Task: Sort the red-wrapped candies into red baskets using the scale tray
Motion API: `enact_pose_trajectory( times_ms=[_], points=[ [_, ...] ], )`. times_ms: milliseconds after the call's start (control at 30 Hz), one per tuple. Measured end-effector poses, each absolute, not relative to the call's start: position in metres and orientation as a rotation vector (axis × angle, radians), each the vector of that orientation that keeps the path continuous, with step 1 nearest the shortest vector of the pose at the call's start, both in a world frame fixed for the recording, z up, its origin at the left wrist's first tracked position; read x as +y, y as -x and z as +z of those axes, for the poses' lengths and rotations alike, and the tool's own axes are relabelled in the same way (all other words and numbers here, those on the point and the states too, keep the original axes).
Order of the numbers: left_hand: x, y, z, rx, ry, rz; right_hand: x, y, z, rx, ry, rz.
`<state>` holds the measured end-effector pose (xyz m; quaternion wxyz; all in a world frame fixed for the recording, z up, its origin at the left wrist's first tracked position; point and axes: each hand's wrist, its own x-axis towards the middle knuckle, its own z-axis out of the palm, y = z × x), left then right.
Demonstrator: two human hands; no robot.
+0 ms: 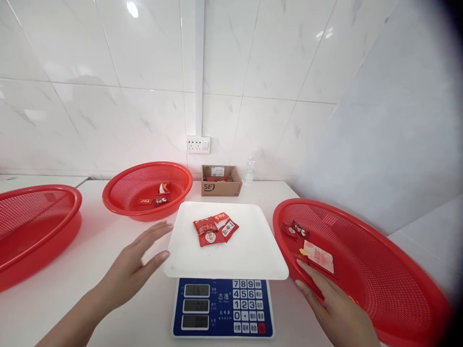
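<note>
My left hand (132, 270) is open, its fingers spread beside the left edge of the scale's white tray (253, 250). Several small red printed packets (211, 238) lie grouped on that tray. On the right, my right hand (329, 299) is over the near rim of a red oval basket (394, 260), with thumb and forefinger apart. Red shows between these fingers, apparently the basket's rim. Inside this basket are red packets (291, 231) and a pink-and-white card or packet (318, 256). Below the tray sits the scale's blue keypad panel (223, 311) with its displays.
Another red basket (119, 180) at the back left holds a few packets (161, 201). A third red basket (39, 246) stands at far left. By the tiled wall are a cardboard box (221, 189) with red contents and a clear plastic bottle (249, 171). A socket (198, 144) is above.
</note>
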<state>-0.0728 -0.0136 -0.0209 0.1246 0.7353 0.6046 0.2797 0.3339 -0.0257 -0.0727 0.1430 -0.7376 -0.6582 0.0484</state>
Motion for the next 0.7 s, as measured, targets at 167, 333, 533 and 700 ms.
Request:
enact_pose_trajectory(
  times_ms=[167,333,533,700],
  points=[
    [-0.049,0.088,-0.052,1.994,-1.6,1.126,-0.022,-0.33,-0.07,-1.85,2.032,0.163],
    [-0.05,0.073,-0.06,1.882,-1.54,1.089,-0.01,-0.28,-0.036,-2.019,1.703,0.218],
    [-0.046,0.055,-0.051,1.771,-1.593,1.191,0.044,-0.198,-0.008,-2.615,1.413,0.496],
    [-0.053,0.057,-0.054,1.74,-1.644,1.265,0.083,-0.168,-0.016,-2.767,1.325,0.601]
  ],
)
